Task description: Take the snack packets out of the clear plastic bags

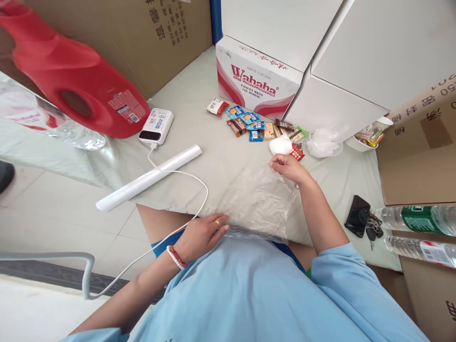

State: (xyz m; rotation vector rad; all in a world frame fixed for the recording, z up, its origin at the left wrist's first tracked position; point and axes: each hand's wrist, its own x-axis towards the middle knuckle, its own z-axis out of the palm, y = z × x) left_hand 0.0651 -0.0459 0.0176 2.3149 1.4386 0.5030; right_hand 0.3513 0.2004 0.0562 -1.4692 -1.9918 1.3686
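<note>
Red detergent jug [71, 80], blurred, at far left on the bench [199, 114], a clear water bottle [42, 121] lying just in front of it. White power bank [156, 126] beside the jug; its white cable [185, 190] loops off the bench edge. Long white tube [149, 176] lies diagonal near the cable. Left hand [201, 232], ring and bead bracelet on, rests flat on the near edge of the clear plastic bag [256, 202]; grip not closed, fingers pressing the film down. Bag spread on the bench in front of the person. Right hand [287, 167] pinches the bag's far edge, grip narrow on the film. Snack packets [254, 126] scattered just beyond, before the Wahaha carton [256, 78]. Crumpled white bag [324, 142] right of these. Phone [357, 216] and keys [373, 227] further right, then two bottles [420, 232].
</note>
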